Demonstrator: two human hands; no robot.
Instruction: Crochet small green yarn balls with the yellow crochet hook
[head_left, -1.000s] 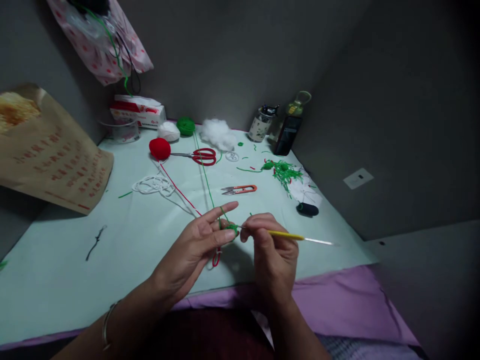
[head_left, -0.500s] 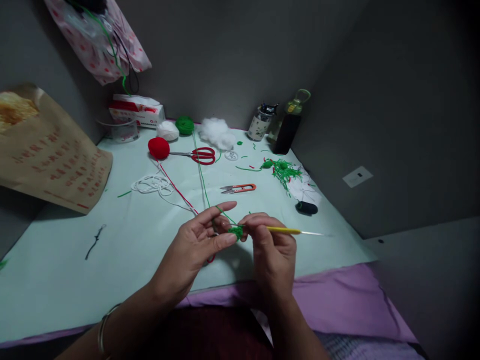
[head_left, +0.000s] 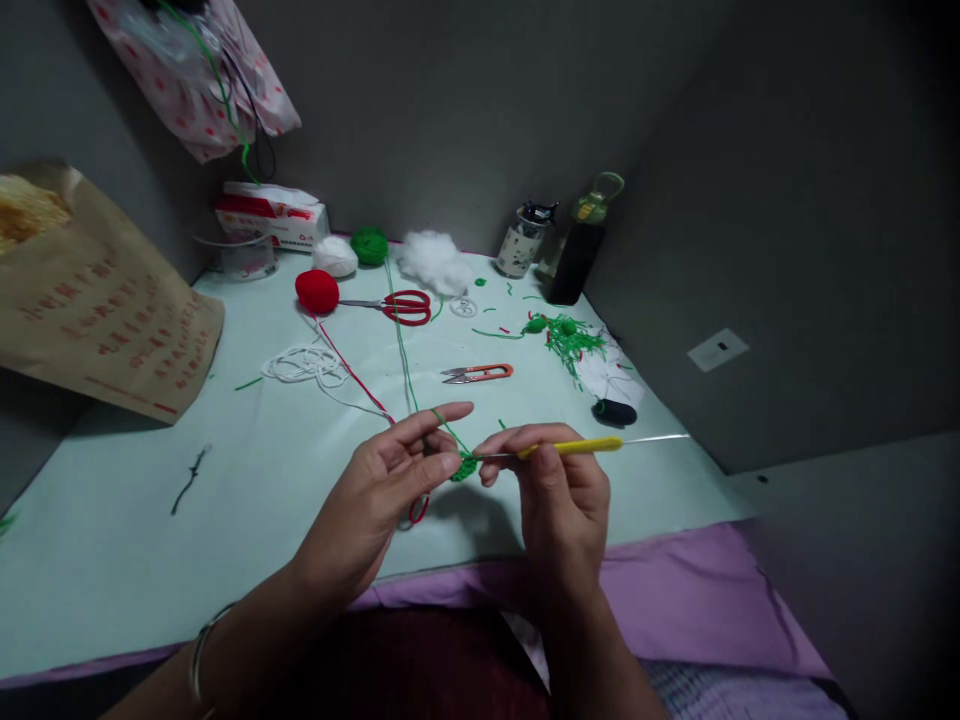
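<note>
Between thumb and fingers, my left hand (head_left: 390, 475) pinches a small green crochet piece (head_left: 464, 467). Green yarn (head_left: 405, 365) runs from the green ball (head_left: 369, 246) over my raised left index finger to the piece. My right hand (head_left: 566, 495) grips a crochet hook (head_left: 581, 446) by its yellow handle, and the hook's tip meets the green stitches. A loop of red yarn (head_left: 418, 508) hangs below my left hand. Beyond the hands lie orange thread snips (head_left: 478, 374).
Farther back are a red yarn ball (head_left: 316, 292), red-handled scissors (head_left: 407, 308), a white yarn ball (head_left: 334, 257) and white stuffing (head_left: 433, 262). A paper bag (head_left: 112, 300) stands at left. Green yarn scraps (head_left: 570, 340), a pen cup (head_left: 520, 242) and a bottle (head_left: 577, 250) are on the right.
My right hand has moved slightly right, drawing the hook back from the green piece, and the handle's rear end has tilted up. More of the red loop shows below my left hand.
</note>
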